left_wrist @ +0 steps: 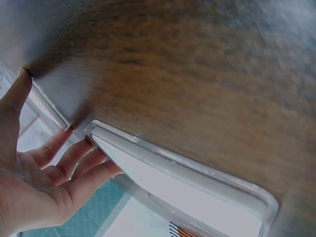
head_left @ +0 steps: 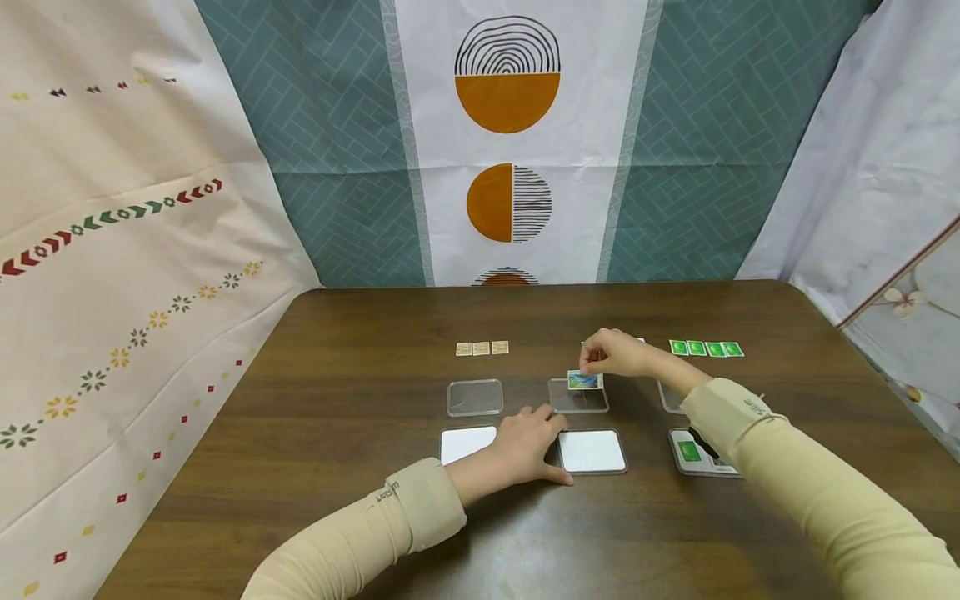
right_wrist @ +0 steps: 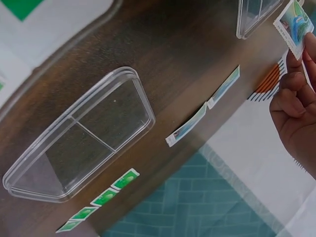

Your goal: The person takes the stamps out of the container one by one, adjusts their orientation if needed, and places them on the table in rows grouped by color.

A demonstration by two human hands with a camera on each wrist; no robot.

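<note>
Between thumb and fingertips, my right hand (head_left: 617,354) pinches a blue-and-green picture stamp (head_left: 583,382) with perforated edges. It hangs over the far side of a clear plastic case half (head_left: 558,402). In the right wrist view, the same stamp (right_wrist: 296,23) stands at the upper right, held by one edge. My left hand (head_left: 523,446) spreads its fingers, with the thumb and a fingertip at the left end of a white-lined clear case (head_left: 592,452). Other fingers of the left hand (left_wrist: 44,190) lie against a second white-lined case (left_wrist: 182,185), as the left wrist view shows.
Three tan stamps (head_left: 481,348) lie in a row behind another clear case half (head_left: 475,398). Several green stamps (head_left: 707,348) are lined up at the back right. Two picture stamps (right_wrist: 187,124) lie nearby. A case with a green stamp (head_left: 687,451) sits partly under the right arm.
</note>
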